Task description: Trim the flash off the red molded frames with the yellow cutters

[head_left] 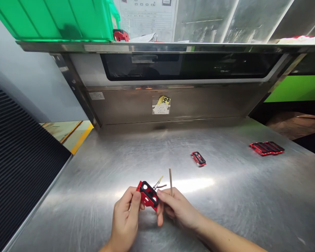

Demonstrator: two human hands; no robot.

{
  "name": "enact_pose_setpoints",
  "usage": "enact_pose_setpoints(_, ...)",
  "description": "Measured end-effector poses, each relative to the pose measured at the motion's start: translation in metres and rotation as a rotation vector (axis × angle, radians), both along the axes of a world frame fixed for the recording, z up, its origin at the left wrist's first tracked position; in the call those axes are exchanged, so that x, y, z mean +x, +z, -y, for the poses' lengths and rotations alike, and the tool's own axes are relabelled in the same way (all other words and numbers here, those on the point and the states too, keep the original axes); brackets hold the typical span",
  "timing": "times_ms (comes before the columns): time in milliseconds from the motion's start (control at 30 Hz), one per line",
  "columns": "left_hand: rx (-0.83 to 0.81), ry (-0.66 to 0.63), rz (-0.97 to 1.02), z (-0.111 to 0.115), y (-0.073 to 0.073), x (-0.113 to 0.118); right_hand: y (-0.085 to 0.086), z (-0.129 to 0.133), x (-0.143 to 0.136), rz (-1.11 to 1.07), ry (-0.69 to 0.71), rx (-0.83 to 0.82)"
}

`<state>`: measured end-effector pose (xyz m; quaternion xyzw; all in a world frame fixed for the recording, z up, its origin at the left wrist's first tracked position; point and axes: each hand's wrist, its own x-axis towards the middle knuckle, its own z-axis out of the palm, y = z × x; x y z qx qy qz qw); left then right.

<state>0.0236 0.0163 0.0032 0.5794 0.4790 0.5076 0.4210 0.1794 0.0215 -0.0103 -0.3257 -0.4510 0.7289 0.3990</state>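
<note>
A red and black part (pixel 148 195) is held above the metal table (pixel 94 217) near its front edge. My left hand (pixel 126 213) is closed on the left end of this part, thumb on its face. At the part's right end, the thumb and fingers of my right hand (pixel 174 206) are closed on it. A thin stick-like tool (pixel 170 180) stands up out of my right hand. Small thin pieces, one with a yellowish tip (pixel 160 179), show just behind the held part; whether they lie on the table or are held cannot be told.
Another red and black part (pixel 198 159) lies beyond my right hand. Several similar parts (pixel 268 148) sit side by side at the right. A green bin (pixel 57 21) stands on the shelf (pixel 199 48) above. Black ribbed material (pixel 21 168) borders the table's left side.
</note>
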Motion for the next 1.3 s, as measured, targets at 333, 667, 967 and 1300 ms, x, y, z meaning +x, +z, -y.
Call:
enact_pose_setpoints(333,-0.367,-0.072,0.362,-0.009,0.000,0.006,0.003,0.003,0.001,0.005,0.041,0.042)
enact_pose_setpoints(667,-0.398,-0.091,0.342,-0.008,-0.001,0.007,0.001,0.005,0.001,0.010,0.024,0.031)
enact_pose_setpoints(967,-0.235,-0.061,0.195,-0.004,-0.006,0.004,0.000,0.006,-0.002,0.155,-0.091,0.018)
enact_pose_setpoints(1300,-0.138,-0.177,-0.003,-0.002,-0.008,0.002,0.005,0.018,0.003,0.528,-0.463,0.509)
